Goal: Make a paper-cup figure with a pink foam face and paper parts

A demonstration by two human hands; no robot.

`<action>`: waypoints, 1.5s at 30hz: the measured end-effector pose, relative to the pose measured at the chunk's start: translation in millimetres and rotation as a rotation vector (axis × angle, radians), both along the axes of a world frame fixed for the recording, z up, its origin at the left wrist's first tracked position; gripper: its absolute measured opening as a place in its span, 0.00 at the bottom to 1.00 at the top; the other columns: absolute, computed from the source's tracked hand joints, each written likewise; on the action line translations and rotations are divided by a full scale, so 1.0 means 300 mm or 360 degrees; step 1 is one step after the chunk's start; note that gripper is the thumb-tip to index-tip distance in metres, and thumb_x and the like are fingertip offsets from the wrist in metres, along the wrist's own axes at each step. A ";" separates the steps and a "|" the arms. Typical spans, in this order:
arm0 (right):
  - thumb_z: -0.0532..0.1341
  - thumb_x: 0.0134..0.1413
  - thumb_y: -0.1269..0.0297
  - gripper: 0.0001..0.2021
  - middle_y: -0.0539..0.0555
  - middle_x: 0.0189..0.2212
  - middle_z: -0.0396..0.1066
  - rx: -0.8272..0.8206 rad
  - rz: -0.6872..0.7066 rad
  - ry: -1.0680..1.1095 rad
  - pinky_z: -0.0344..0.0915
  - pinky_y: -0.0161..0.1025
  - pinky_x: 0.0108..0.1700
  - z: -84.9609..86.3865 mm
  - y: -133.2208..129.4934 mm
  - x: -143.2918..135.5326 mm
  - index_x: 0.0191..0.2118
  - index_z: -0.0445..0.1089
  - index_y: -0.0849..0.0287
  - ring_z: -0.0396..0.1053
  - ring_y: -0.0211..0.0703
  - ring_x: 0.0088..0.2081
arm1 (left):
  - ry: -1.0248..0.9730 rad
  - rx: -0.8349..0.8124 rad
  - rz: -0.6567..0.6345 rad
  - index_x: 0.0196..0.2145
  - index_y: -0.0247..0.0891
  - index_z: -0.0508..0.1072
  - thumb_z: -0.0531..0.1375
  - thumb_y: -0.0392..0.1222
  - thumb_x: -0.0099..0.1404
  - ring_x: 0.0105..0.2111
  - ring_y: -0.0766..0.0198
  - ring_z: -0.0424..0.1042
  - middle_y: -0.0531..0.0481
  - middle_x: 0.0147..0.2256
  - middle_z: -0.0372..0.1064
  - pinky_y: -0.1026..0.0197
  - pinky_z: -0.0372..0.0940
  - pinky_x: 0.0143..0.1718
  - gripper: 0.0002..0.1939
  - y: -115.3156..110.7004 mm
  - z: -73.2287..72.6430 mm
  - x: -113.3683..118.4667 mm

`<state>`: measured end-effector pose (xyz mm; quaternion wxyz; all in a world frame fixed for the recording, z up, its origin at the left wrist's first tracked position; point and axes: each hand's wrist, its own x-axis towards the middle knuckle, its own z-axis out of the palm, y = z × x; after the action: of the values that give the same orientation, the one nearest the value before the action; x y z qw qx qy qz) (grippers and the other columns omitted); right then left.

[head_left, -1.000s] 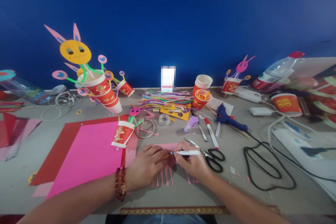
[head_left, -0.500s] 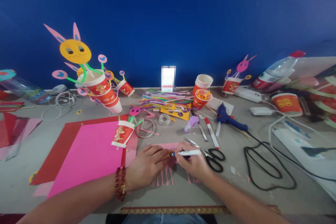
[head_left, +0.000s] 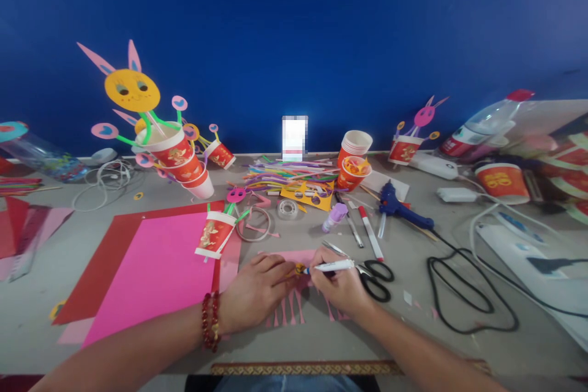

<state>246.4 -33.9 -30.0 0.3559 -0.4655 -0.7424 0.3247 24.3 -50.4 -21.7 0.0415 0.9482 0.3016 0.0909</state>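
My right hand (head_left: 337,285) is closed round a white marker (head_left: 334,266), its tip by a small yellow paper piece (head_left: 299,268). My left hand (head_left: 260,288), with red beads at the wrist, presses that yellow piece down with its fingertips. Under both hands lies a pink paper (head_left: 294,254) with thin strips cut along its near side. Black-handled scissors (head_left: 377,271) lie just right of my right hand. A red paper cup figure (head_left: 215,233) with a pink face stands beyond my left hand.
Pink sheet (head_left: 160,263) at left; glue stick (head_left: 334,217), tape roll (head_left: 288,209), red-capped marker (head_left: 370,233) and blue glue gun (head_left: 399,207) beyond my hands. Colored stems (head_left: 275,174), stacked cups (head_left: 356,144) and a large rabbit figure (head_left: 132,90) stand or lie farther back. A black cable (head_left: 434,294) coils right.
The marker and my right hand have shifted slightly to the right, showing more of the yellow piece. My left hand has barely moved.
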 end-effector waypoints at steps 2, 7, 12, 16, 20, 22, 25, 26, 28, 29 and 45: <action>0.54 0.51 0.71 0.09 0.45 0.17 0.60 0.0000 -0.0025 0.0006 0.55 0.34 0.27 -0.004 0.000 0.001 0.22 0.60 0.55 0.59 0.39 0.22 | 0.0000 0.0014 -0.0001 0.57 0.39 0.66 0.53 0.39 0.71 0.54 0.56 0.61 0.45 0.56 0.66 0.52 0.58 0.54 0.18 0.000 -0.001 0.000; 0.54 0.52 0.71 0.09 0.46 0.18 0.60 -0.0032 -0.0053 0.0022 0.54 0.34 0.27 -0.019 -0.002 0.006 0.23 0.60 0.55 0.59 0.38 0.23 | 0.0010 0.0007 -0.0016 0.58 0.39 0.65 0.53 0.39 0.71 0.54 0.56 0.62 0.43 0.56 0.65 0.52 0.59 0.53 0.19 0.001 0.003 -0.001; 0.54 0.54 0.71 0.09 0.45 0.18 0.58 -0.0066 -0.0100 0.0041 0.53 0.34 0.26 -0.028 -0.003 0.008 0.24 0.60 0.55 0.57 0.38 0.22 | 0.0004 -0.0026 -0.0015 0.58 0.38 0.65 0.51 0.39 0.72 0.54 0.55 0.62 0.43 0.56 0.66 0.52 0.58 0.54 0.19 0.001 0.010 0.000; 0.54 0.55 0.70 0.09 0.45 0.18 0.58 -0.0049 -0.0091 0.0043 0.53 0.34 0.26 -0.027 -0.002 0.008 0.24 0.61 0.55 0.58 0.38 0.22 | 0.0003 -0.0032 -0.0017 0.59 0.38 0.63 0.53 0.38 0.71 0.53 0.56 0.62 0.43 0.55 0.67 0.52 0.58 0.54 0.20 0.002 0.012 0.000; 0.54 0.54 0.71 0.09 0.45 0.18 0.59 -0.0038 -0.0089 0.0035 0.54 0.34 0.25 -0.024 -0.001 0.007 0.24 0.61 0.55 0.59 0.38 0.22 | 0.0005 -0.0008 -0.0004 0.59 0.39 0.64 0.53 0.38 0.71 0.54 0.56 0.62 0.43 0.55 0.66 0.52 0.58 0.54 0.20 0.001 0.008 0.000; 0.55 0.53 0.71 0.09 0.45 0.17 0.60 -0.0037 -0.0083 0.0029 0.54 0.34 0.25 -0.021 0.000 0.006 0.24 0.61 0.55 0.59 0.38 0.22 | 0.0004 0.0000 -0.0003 0.58 0.39 0.65 0.53 0.38 0.71 0.54 0.56 0.62 0.43 0.55 0.66 0.52 0.58 0.54 0.19 0.000 0.004 0.000; 0.54 0.53 0.71 0.09 0.45 0.18 0.61 -0.0028 -0.0044 0.0020 0.54 0.34 0.26 -0.015 0.000 0.005 0.24 0.61 0.55 0.60 0.38 0.22 | 0.0001 -0.0008 -0.0008 0.57 0.39 0.66 0.52 0.39 0.71 0.54 0.55 0.62 0.44 0.55 0.66 0.52 0.58 0.54 0.18 0.000 0.001 0.000; 0.54 0.52 0.71 0.09 0.45 0.18 0.61 -0.0019 -0.0026 0.0013 0.55 0.34 0.26 -0.013 0.000 0.004 0.24 0.61 0.55 0.60 0.38 0.22 | 0.0003 -0.0016 -0.0009 0.57 0.39 0.66 0.52 0.39 0.71 0.54 0.55 0.62 0.44 0.56 0.66 0.52 0.58 0.54 0.18 0.001 0.001 0.001; 0.54 0.52 0.71 0.09 0.46 0.18 0.62 0.0002 -0.0003 0.0002 0.55 0.35 0.27 -0.009 -0.001 0.004 0.23 0.61 0.55 0.60 0.39 0.23 | 0.0004 -0.0028 -0.0009 0.57 0.39 0.66 0.52 0.39 0.72 0.54 0.55 0.62 0.44 0.56 0.65 0.52 0.58 0.54 0.17 0.001 0.003 0.002; 0.54 0.52 0.71 0.09 0.46 0.18 0.61 0.0007 0.0000 -0.0003 0.56 0.35 0.28 -0.008 -0.002 0.004 0.23 0.61 0.55 0.60 0.39 0.23 | 0.0003 -0.0033 -0.0008 0.57 0.39 0.66 0.51 0.39 0.72 0.54 0.55 0.62 0.44 0.56 0.65 0.51 0.58 0.54 0.17 0.001 0.004 0.002; 0.54 0.54 0.69 0.09 0.46 0.18 0.62 -0.0013 -0.0003 -0.0042 0.55 0.34 0.27 0.003 0.002 -0.004 0.24 0.61 0.55 0.60 0.39 0.22 | -0.0035 -0.0029 -0.0006 0.57 0.39 0.66 0.52 0.40 0.72 0.54 0.55 0.61 0.45 0.56 0.66 0.51 0.57 0.54 0.17 0.001 -0.007 0.001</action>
<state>245.3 -33.3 -29.1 0.3445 -0.4720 -0.7452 0.3212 24.5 -50.3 -23.8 0.0537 0.9472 0.3003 0.0985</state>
